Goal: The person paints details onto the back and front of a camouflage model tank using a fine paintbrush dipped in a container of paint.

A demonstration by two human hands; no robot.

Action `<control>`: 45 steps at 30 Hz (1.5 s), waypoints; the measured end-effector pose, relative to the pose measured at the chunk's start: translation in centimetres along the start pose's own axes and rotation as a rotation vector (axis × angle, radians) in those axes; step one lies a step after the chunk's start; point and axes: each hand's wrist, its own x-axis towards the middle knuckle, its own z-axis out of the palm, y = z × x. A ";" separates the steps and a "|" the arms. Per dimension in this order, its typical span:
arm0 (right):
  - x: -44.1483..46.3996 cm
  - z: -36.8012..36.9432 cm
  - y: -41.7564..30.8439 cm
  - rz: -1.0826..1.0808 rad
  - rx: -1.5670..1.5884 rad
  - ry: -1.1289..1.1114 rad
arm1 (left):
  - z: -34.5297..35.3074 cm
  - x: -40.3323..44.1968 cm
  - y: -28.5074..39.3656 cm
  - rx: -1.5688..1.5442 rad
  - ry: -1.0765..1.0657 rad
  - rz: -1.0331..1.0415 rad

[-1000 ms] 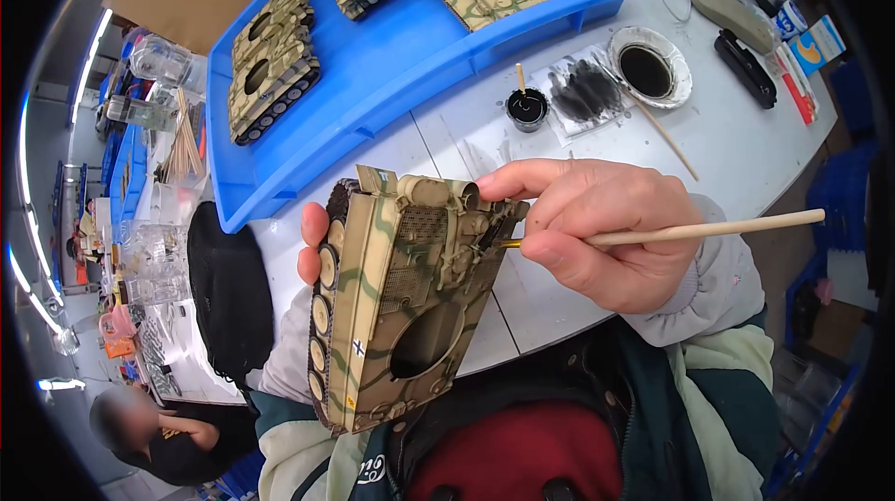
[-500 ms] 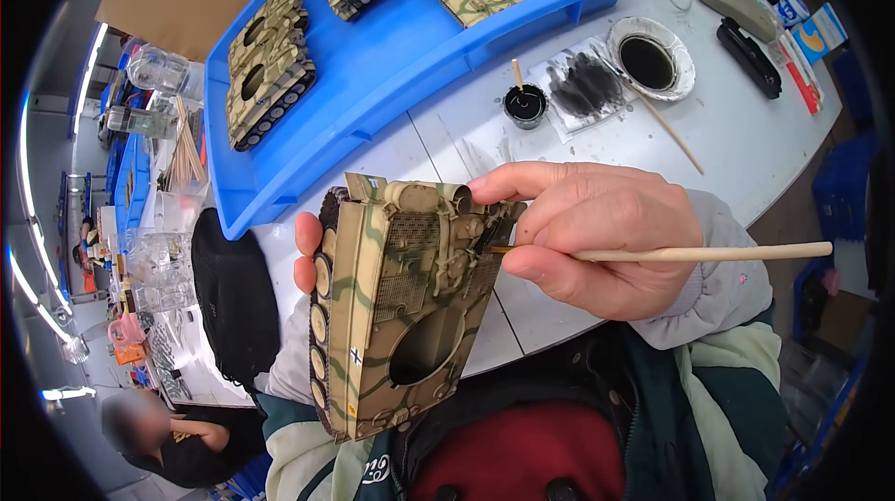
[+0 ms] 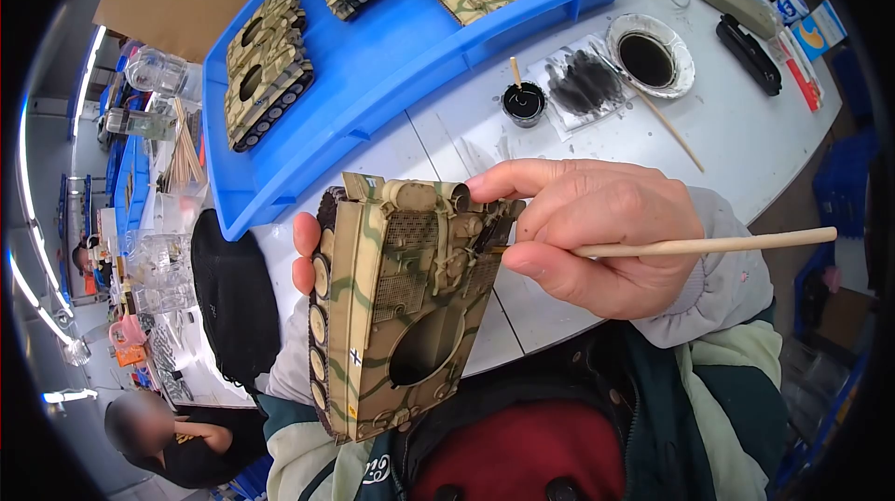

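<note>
Tank hull (image 3: 359, 343) is tilted up in front of you, above the table's near edge. Your left hand (image 3: 304, 254) supports it at the tracked side; most of that grip is hidden, so can't tell its width. Your right hand (image 3: 615, 231) pinches the wooden-handled brush (image 3: 736, 245), tip at the rear deck, index finger touching the hull end.

Handling, my read: light, stiff shell, probably plastic; fine fittings likely fragile. Best hold: lower hull sides, off grilles and tubes. Matte tan/green/brown camo, likely low slip. Boxy body, round turret opening (image 3: 424, 352), mesh grilles (image 3: 399, 296), disc-shaped road wheels (image 3: 318, 324).
</note>
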 end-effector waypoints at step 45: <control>0.8 -3.2 5.7 0.643 -0.679 0.116 | 4.2 1.4 -4.4 -0.274 -0.136 -0.027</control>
